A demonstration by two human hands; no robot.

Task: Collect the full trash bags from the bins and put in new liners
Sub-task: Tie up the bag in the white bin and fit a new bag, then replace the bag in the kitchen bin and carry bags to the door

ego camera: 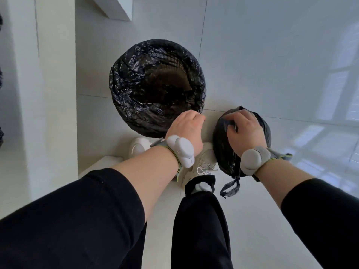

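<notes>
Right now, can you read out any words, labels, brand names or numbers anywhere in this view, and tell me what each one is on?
None: no readable text shows in this view.
The round bin lined with crinkled black plastic bears no label.
The small tied black trash bag under the right hand is plain.
The grey wrist-worn devices show no markings.
The white lace-up shoe shows no brand mark.
</notes>
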